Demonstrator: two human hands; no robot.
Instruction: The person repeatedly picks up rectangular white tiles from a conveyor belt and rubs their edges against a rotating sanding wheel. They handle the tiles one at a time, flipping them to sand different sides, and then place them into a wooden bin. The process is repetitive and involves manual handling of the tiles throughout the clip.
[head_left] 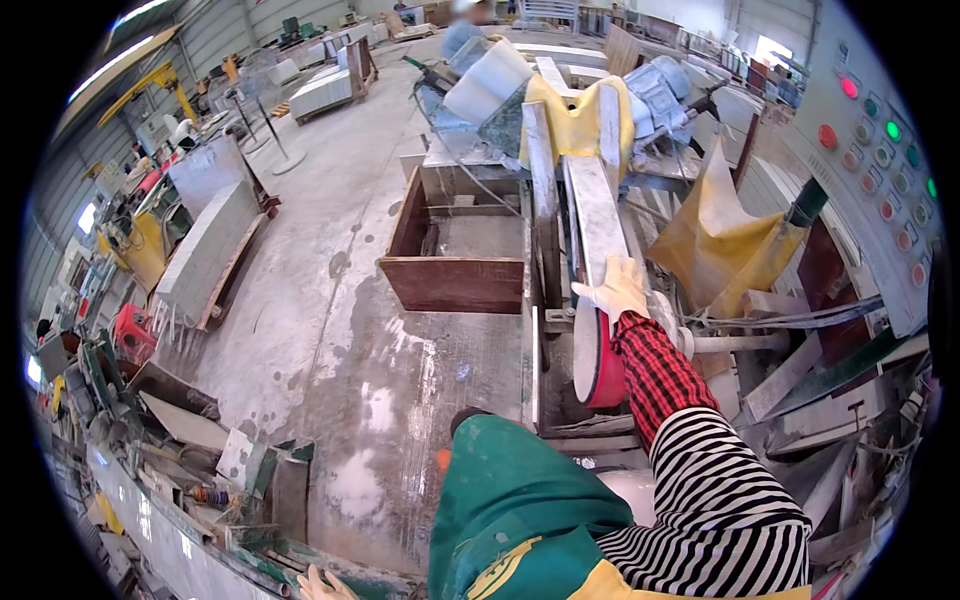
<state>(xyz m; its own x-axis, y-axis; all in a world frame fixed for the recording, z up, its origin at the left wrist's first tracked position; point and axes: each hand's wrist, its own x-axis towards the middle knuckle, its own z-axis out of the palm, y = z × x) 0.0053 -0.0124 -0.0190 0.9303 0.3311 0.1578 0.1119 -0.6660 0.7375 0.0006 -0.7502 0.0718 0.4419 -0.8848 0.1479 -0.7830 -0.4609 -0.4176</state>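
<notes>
Head view showed the gloved right hand [618, 288] with fingers [608, 270] spread flat on the near end of a long stone strip [594, 215] lying along the machine bed [545, 235]. Only fingertips of the left hand [322, 585] appeared, cut off at the bottom edge; their grip could not be told.

Bright daylight | glare on wet floor [340, 330] | soft shadows | fisheye bending, dark rim
</notes>
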